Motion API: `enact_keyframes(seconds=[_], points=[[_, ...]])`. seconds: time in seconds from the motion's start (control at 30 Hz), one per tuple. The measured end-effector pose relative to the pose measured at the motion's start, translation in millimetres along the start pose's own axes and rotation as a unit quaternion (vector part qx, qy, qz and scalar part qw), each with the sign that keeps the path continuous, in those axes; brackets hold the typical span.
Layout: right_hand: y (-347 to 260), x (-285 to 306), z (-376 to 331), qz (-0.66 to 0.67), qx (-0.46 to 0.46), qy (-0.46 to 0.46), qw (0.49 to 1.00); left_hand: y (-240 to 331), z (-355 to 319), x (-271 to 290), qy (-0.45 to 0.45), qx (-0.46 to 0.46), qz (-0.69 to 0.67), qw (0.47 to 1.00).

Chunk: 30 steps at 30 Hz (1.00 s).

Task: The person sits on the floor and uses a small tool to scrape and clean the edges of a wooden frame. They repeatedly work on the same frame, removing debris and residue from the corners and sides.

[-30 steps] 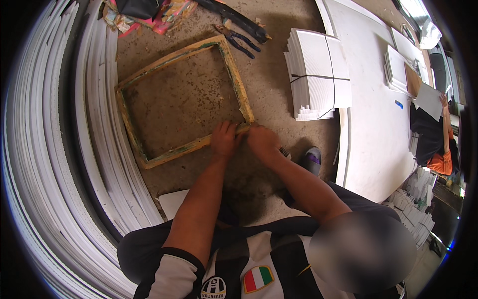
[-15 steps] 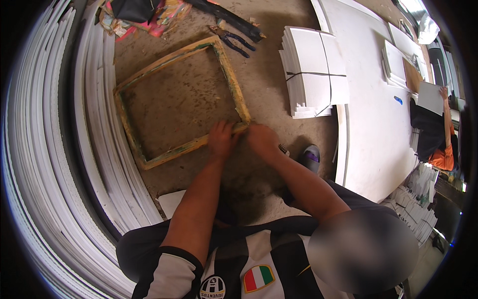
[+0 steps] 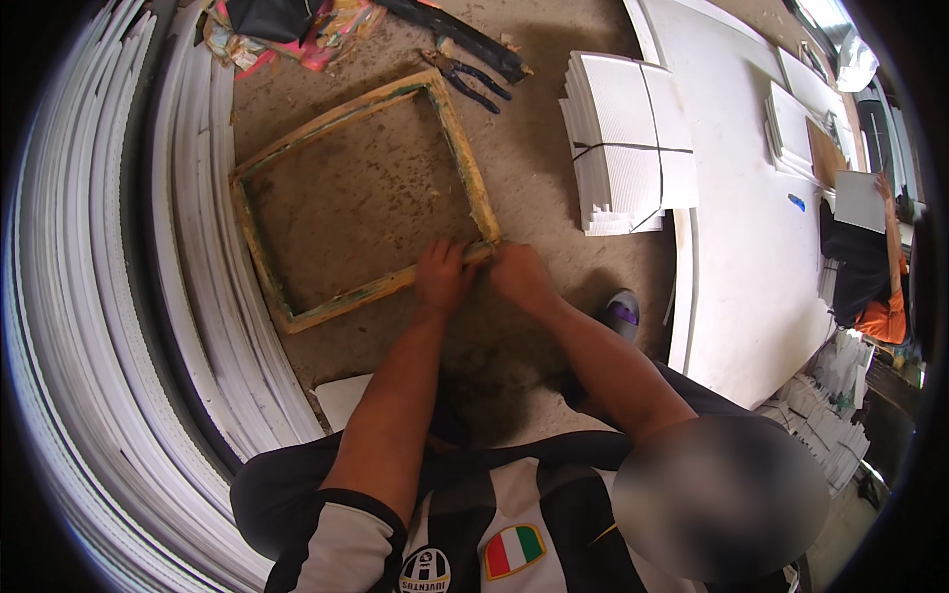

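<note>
A worn wooden frame (image 3: 463,158), yellowish with greenish stains, lies flat on the dirty floor. My left hand (image 3: 442,279) grips its near rail close to the near right corner, fingers over the wood. At that same corner my right hand (image 3: 521,277) is closed in a fist, knuckles up, against the end of the rail. What it holds is hidden beneath the fingers. Beyond the frame's far right corner lies a pair of pliers (image 3: 474,81) with dark handles.
White boards (image 3: 633,138) tied with dark straps form a stack at right. Long white sheets (image 3: 188,247) stand along the left. A large white panel (image 3: 741,247) lies farther right, where a person in orange (image 3: 880,321) handles a board. Crumpled scraps (image 3: 316,40) lie at the far side.
My right hand has turned slightly at the corner. The dark, dotted end of something that showed beside its wrist is now out of sight. Left hand and frame stay nearly put.
</note>
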State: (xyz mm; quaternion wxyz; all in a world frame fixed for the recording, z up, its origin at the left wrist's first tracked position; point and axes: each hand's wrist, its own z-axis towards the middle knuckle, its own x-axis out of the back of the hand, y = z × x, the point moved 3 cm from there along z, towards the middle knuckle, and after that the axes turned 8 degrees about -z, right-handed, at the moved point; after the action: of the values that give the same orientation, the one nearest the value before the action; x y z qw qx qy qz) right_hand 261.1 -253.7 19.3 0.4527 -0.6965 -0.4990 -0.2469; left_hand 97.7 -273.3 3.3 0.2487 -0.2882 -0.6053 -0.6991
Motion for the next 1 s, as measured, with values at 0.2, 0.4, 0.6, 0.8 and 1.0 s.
enact_keyframes(seconds=[0.2,0.4,0.6,0.8,1.0], points=[[10.0,-11.1,9.3,0.344,-0.153,-0.132,0.917,-3.8,-2.4,0.9,0.025,-0.013,0.014,1.000],[21.9,29.9,19.2,0.582,-0.173,-0.231,0.760,3.6,4.0,2.5,0.014,-0.004,0.007,1.000],[11.2,32.7,2.4,-0.021,0.007,-0.030,0.999,0.2,3.5,4.2,0.023,0.004,-0.008,1.000],[-5.2,29.7,-4.6,-0.013,-0.034,-0.039,0.999,-4.7,0.8,1.0,0.012,-0.008,0.010,1.000],[-9.4,17.9,-4.1,-0.082,0.008,-0.041,0.996,-3.5,1.0,2.0,0.009,-0.004,0.012,1.000]])
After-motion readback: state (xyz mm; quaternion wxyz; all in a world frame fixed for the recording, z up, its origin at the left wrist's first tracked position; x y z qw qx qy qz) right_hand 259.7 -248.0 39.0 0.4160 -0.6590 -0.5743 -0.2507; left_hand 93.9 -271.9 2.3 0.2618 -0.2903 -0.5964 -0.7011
